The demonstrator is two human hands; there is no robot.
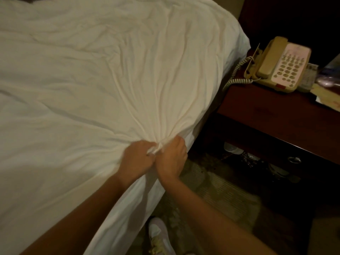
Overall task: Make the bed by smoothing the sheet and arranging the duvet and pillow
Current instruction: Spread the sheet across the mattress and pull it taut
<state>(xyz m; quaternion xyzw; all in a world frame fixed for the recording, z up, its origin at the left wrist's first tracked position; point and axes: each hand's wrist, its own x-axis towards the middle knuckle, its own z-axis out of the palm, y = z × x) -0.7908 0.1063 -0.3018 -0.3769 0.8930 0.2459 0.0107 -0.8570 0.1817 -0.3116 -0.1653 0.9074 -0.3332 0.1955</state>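
Left hand (137, 159): fingers clamped on a bunch of sheet (110, 74) (bed edge).
Right hand (172, 157): fingers clamped on that bunch.

White sheet, red-brown wood, beige phone.

The sheet (110, 80) is plain creamy white with no print, shading to grey in its creases. Right of the sheet, the nightstand (276, 115) is dark reddish-brown wood. The telephone (277, 65) on it is beige with a pale pink keypad face, beige oval keys and a small red patch at its near corner, and its coiled cord (241, 80) is beige too. Below the sheet's edge, the carpet (220, 190) is dull olive with paler bands and dark speckling. The shoe (158, 234) there is white with pale yellow laces.
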